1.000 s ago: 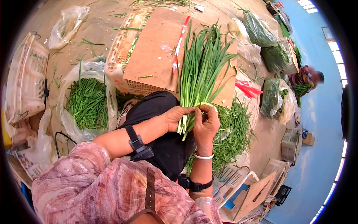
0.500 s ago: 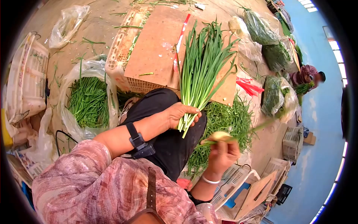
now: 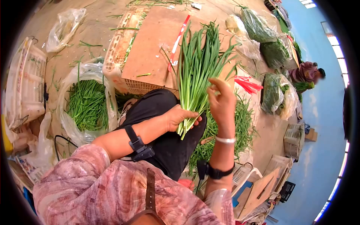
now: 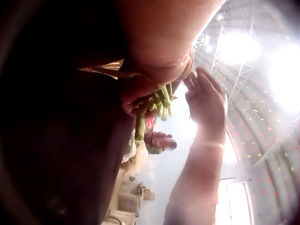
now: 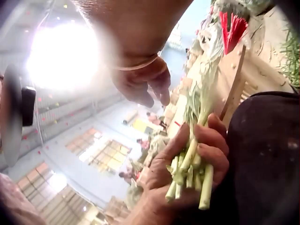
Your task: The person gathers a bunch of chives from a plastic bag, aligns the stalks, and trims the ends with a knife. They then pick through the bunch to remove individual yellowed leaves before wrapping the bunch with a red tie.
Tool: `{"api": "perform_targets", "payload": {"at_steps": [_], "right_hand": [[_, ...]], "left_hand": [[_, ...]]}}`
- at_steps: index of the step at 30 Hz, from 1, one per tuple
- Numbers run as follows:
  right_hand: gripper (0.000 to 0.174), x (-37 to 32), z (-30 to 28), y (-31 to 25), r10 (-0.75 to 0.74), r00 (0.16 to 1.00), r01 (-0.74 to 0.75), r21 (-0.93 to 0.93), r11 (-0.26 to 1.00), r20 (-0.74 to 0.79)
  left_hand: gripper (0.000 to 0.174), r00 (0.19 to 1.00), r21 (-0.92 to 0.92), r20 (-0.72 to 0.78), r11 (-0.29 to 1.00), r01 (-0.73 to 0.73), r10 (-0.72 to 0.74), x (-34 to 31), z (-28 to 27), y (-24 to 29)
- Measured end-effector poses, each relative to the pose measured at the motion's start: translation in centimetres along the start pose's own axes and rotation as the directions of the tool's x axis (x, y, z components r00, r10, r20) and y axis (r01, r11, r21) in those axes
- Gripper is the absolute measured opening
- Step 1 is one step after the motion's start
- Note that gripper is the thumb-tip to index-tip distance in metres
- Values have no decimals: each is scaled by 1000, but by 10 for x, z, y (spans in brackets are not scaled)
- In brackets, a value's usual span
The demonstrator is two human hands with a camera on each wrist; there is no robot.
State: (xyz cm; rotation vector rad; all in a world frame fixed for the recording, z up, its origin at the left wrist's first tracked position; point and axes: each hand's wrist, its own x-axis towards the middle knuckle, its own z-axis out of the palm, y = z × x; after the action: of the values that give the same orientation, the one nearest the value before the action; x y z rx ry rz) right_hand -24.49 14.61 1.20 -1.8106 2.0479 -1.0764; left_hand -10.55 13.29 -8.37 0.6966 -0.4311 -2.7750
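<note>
My left hand [image 3: 180, 118] grips a bunch of garlic chives [image 3: 198, 63] near its stem ends, thumb across the stems. The long green leaves fan out over a brown board [image 3: 150, 48]. In the right wrist view, pale cut stem ends [image 5: 187, 171] stick out below the left hand's curled fingers. My right hand [image 3: 222, 100] is raised just right of the bunch, fingers loosely bent, with nothing between them. In the left wrist view the right hand [image 4: 206, 101] shows beyond the stems.
The board lies on a plastic crate [image 3: 115, 62]. Trimmed greens [image 3: 243, 127] are heaped to its right, near red strips [image 3: 248, 84]. At left stands an open clear bag [image 3: 64, 108] holding green pieces. Packed bags [image 3: 258, 28] line the far right, where another person [image 3: 304, 72] sits.
My right hand left the stems and swung down right with a thin green strand, then came back up beside the leaves without it. The left hand kept its grip on the bunch.
</note>
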Motion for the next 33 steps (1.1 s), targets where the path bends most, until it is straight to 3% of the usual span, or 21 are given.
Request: {"api": "perform_targets", "payload": {"at_steps": [1, 2, 4, 7, 12, 16, 18, 19, 20, 22, 23, 25, 26, 27, 28, 29, 30, 31, 33], "right_hand": [[28, 15, 17, 10, -181, 982, 185, -117, 976, 44], [31, 25, 31, 4, -178, 983, 186, -234, 954, 53], [29, 41, 52, 12, 31, 972, 85, -477, 875, 231], [26, 48, 69, 23, 4, 979, 128, -628, 768, 204], [14, 48, 81, 37, -86, 990, 140, -654, 744, 114], [10, 54, 87, 46, -109, 994, 81, -600, 796, -11], [8, 65, 79, 55, -104, 971, 19, -363, 931, -214], [8, 80, 60, 53, -28, 987, -22, -309, 951, -155], [10, 82, 44, 49, 87, 962, -148, -227, 963, -260], [12, 93, 12, 94, 342, 895, -298, 186, 936, -287], [10, 92, -13, 87, 538, 798, -371, 482, 794, -272], [11, 74, -59, 78, 598, 739, -90, 834, 545, -310], [14, 63, -83, 90, 686, 682, 93, 961, 260, -252], [17, 47, -93, 76, 782, 562, 154, 963, 221, -269], [17, 24, -101, 88, 777, 558, -230, 846, 481, -291], [17, -2, -104, 116, 770, 555, -563, 539, 626, -315], [21, -29, -96, 160, 688, 663, -655, 217, 724, -295], [26, -36, -82, 114, 717, 678, -731, -53, 680, -159], [38, -60, -48, 78, 764, 606, -771, 399, 497, 219]], "left_hand": [[19, 1000, 0, -27, 1000, 4, -4, 0, 1, -1], [19, 1000, -2, -26, 1000, 3, -3, 0, 2, -2], [22, 998, 81, -57, 996, -25, 29, 0, 4, -2], [20, 994, 106, -88, 993, -58, 68, 0, 5, -3], [18, 982, 216, -153, 974, -74, 108, 4, 5, -5], [19, 986, 242, -123, 967, -79, 111, 3, 4, -3], [22, 992, 179, -110, 983, -44, 65, -1, 5, -1], [22, 992, 180, -110, 983, -41, 62, -1, 4, -1], [23, 995, 162, -93, 986, -29, 44, -1, 3, -1], [25, 997, 148, -73, 989, -12, 23, -1, 2, 0], [25, 997, 128, -67, 992, -13, 22, -2, 1, 0], [25, 998, 98, -61, 995, -17, 23, -2, 1, 0], [25, 998, 98, -58, 995, -20, 26, -2, 1, 0], [24, 998, 93, -45, 995, -33, 38, -3, 1, 1], [23, 998, 89, -31, 995, -44, 47, -3, 1, 1], [20, 999, 93, -47, 996, -11, 16, -4, 1, 4], [20, 999, 76, -37, 997, 31, -28, -6, 3, 8], [21, 999, 30, 19, 998, 48, -49, -7, 3, 12], [24, 990, -39, 128, 997, 66, -61, -10, 2, 21]]}}
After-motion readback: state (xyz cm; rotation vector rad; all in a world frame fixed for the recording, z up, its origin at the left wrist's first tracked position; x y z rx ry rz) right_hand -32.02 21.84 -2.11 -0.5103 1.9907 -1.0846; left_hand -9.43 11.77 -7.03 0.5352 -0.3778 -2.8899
